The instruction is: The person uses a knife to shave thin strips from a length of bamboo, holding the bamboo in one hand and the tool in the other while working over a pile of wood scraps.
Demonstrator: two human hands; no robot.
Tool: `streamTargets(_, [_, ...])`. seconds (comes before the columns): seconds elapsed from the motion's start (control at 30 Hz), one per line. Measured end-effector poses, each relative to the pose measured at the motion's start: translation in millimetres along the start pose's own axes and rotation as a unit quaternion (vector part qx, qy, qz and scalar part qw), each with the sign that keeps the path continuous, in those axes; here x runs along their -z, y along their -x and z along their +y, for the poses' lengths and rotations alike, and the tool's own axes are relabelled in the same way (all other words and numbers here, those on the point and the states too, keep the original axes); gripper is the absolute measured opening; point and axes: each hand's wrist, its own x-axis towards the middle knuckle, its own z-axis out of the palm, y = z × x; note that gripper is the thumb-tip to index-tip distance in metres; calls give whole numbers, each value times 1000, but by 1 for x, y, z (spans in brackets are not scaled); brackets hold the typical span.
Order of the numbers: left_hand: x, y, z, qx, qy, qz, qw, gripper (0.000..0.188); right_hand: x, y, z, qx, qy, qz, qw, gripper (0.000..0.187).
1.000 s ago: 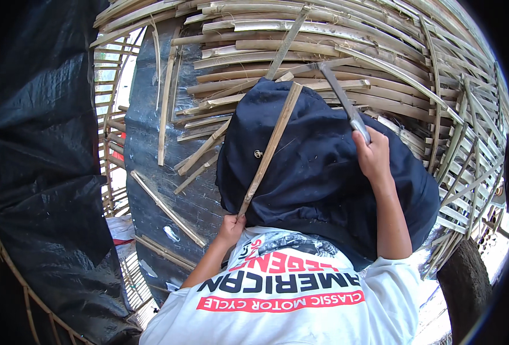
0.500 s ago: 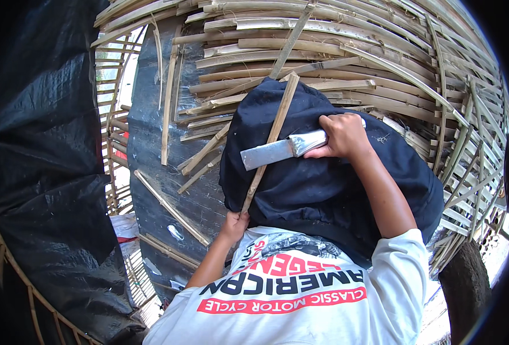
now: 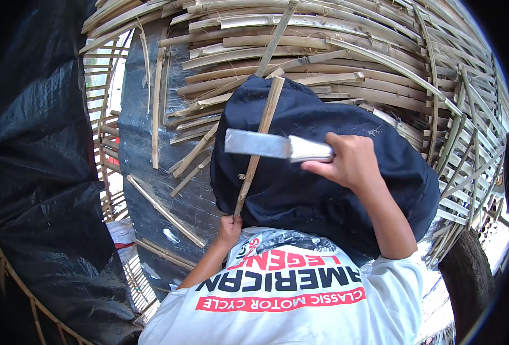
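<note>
My right hand [image 3: 349, 161] is closed round the pale, wrapped handle of a broad, square-ended knife [image 3: 257, 144]. Its flat metal blade points left and crosses over a bamboo strip [image 3: 264, 118]; whether it touches the strip I cannot tell. My left hand [image 3: 229, 229] grips the strip's lower end, close to my shirt. From there the strip slants up and to the right across the dark cloth [image 3: 317, 184] over my lap and legs. The strip's upper end stands clear of my hands.
Split bamboo strips [image 3: 300, 43] lie stacked beyond my legs. Loose pieces [image 3: 165, 210] rest on a dark sheet [image 3: 136, 138] to the left. A black tarp [image 3: 36, 144] hangs at far left, a bamboo lattice [image 3: 473, 155] stands at right, and a dark post [image 3: 467, 282] is at lower right.
My right hand has lowered slightly, and the knife has turned from a slant to nearly level, its tip higher and farther left. The left hand keeps its hold on the strip.
</note>
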Motion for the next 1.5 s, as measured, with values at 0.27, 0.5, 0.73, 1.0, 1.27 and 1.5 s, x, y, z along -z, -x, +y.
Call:
streamTargets(0.27, [-7,-3,6,-40,-46,53,997,51,-22,-50,30,-20,54,-24,998,77])
streamTargets(0.5, [-5,-1,2,-55,-49,40,996,52,68,-36,90,-280,26,60,958,67])
streamTargets(0.73, [-3,-2,-2,-63,-52,26,996,48,-5,-5,-12,-23,1,-52,998,69])
streamTargets(1.0, [-15,-10,18,-138,-131,109,976,42,-37,-46,4,59,49,-83,994,82])
streamTargets(1.27, [-17,-15,27,-115,-122,119,979,40,22,-64,53,-55,155,43,985,83])
streamTargets(1.5, [-14,-1,27,-114,-96,123,981,44,13,-44,21,-54,123,68,989,84])
